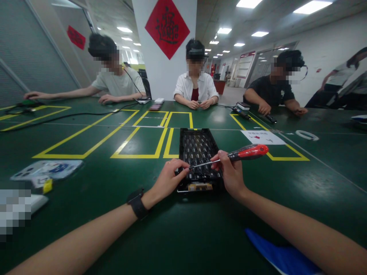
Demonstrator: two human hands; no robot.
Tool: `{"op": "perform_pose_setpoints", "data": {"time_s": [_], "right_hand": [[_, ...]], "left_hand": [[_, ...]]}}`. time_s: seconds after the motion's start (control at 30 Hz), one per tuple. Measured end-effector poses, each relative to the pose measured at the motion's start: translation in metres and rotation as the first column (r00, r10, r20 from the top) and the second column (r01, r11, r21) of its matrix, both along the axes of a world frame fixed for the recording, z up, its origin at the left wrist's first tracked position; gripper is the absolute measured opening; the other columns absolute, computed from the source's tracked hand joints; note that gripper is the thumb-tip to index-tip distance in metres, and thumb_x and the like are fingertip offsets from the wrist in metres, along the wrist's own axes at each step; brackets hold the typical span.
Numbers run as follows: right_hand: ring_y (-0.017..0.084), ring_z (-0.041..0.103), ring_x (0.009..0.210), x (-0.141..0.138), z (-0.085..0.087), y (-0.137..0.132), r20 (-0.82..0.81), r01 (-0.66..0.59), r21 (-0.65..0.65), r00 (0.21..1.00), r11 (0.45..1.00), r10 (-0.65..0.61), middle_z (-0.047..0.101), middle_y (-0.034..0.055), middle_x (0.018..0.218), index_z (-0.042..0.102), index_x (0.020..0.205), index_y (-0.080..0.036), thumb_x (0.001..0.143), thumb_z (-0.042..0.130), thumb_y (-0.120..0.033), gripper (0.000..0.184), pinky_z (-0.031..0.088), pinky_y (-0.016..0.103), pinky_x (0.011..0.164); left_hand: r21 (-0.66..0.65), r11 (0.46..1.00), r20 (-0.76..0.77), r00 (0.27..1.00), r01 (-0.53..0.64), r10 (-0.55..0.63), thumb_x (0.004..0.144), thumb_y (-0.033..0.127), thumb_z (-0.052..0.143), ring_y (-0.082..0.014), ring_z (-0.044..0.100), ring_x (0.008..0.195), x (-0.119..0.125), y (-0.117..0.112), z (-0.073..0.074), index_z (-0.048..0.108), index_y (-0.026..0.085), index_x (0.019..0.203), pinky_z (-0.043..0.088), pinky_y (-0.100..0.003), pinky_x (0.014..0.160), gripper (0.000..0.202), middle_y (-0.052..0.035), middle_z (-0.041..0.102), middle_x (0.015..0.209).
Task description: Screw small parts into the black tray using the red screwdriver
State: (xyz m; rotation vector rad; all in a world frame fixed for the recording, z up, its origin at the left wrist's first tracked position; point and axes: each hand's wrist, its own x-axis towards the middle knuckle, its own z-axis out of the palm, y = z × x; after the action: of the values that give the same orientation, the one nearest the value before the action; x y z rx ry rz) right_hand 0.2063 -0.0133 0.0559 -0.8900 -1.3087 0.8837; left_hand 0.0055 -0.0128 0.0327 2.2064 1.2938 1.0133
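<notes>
A black perforated device case (197, 151) lies flat on the green table (100, 183) in front of me. My right hand (231, 173) is closed round a red and black screwdriver (245, 152), whose metal shaft points left over the case. My left hand (169, 177) is pinched at the shaft's tip, at the case's near left corner; what lies between its fingertips is too small to see. A black band sits on my left wrist.
Yellow tape rectangles (137, 141) mark the table. Plastic-bagged items (47, 170) lie at the left, a paper sheet (262, 137) and a tape roll (306, 135) at the right, a blue object (281, 254) near my right forearm. Three people sit across the table.
</notes>
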Motion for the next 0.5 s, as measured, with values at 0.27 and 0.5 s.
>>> {"op": "perform_pose_setpoints", "data": {"time_s": [0.27,0.5], "right_hand": [[0.009,0.051,0.051,0.0003,0.0044,-0.0057,0.044,-0.004,0.004,0.999,1.0,0.003,0.055,-0.0008,0.053,0.064,0.065,-0.017,0.086,0.049,-0.04,0.034,0.038,0.023,0.051],[0.009,0.051,0.044,0.0008,0.0044,-0.0073,0.144,-0.06,-0.076,0.987,0.995,0.07,0.055,-0.0001,0.048,0.063,0.062,-0.015,0.085,0.049,-0.045,0.04,0.038,0.021,0.046]], "left_hand": [[0.012,0.997,-0.014,0.997,0.07,-0.07,0.089,0.032,0.044,-0.0182,0.054,0.09,-0.0035,-0.0027,0.0017,0.065,0.021,0.088,0.036,-0.038,0.088,0.024,-0.0022,0.066,0.091],[0.066,0.997,0.099,0.994,0.042,-0.048,0.093,0.033,0.027,-0.0174,0.054,0.089,-0.0065,-0.0068,0.005,0.066,0.02,0.081,0.035,-0.036,0.09,0.042,-0.0023,0.066,0.087]]}}
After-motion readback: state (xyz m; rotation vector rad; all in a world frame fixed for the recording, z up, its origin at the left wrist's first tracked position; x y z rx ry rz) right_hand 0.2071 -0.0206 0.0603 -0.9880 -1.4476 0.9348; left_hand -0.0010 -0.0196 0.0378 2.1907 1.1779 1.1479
